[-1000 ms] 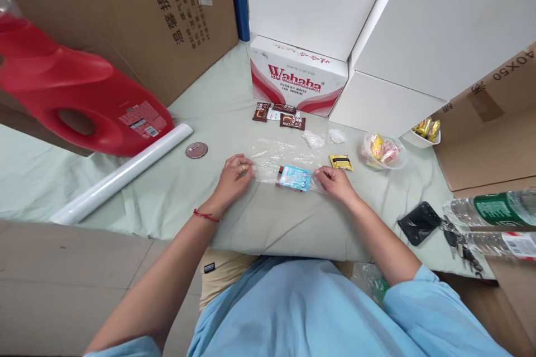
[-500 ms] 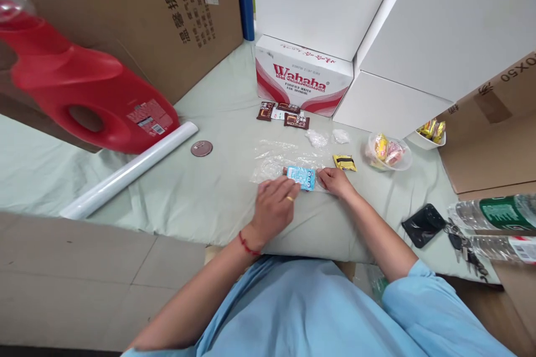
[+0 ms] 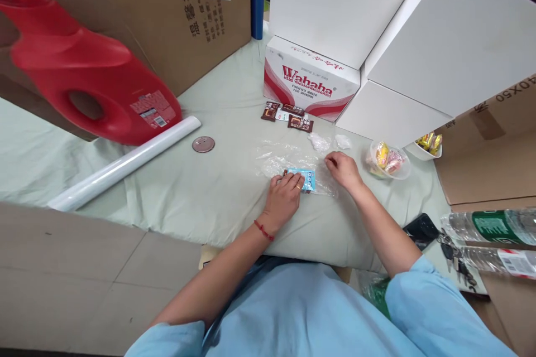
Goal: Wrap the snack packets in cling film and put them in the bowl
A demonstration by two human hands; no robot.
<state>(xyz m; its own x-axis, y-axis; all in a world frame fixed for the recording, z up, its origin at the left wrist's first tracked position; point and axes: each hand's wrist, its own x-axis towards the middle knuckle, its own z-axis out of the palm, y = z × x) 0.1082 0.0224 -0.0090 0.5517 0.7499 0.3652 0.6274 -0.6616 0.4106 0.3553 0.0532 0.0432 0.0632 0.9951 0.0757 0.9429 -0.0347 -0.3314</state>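
A small blue packet (image 3: 309, 179) lies on a sheet of clear plastic film (image 3: 272, 157), with brown showing at its edges. My left hand (image 3: 285, 199) rests on the packet's left part, fingers laid flat over it and covering some of it. Just right of the packet, my right hand (image 3: 344, 170) is closed with thumb and fingertips together by the film's right side. Whether a film edge is between them I cannot make out. Beyond the film lie brown cocoa packets (image 3: 300, 123) and two crumpled clear plastic pieces (image 3: 319, 142).
A long white roll (image 3: 129, 163) and a round brown disc (image 3: 203, 144) lie left, beside a red jug (image 3: 96, 83). At the back stands a Wahaha box (image 3: 310, 81). To the right are a bowl of wrapped sweets (image 3: 387, 160), a black pouch (image 3: 421, 230), keys and bottles (image 3: 494, 226).
My right hand has moved up and slightly right from the film beside the packet, now hiding the yellow packet. My left hand has slid further onto the blue packet. The view has shifted slightly.
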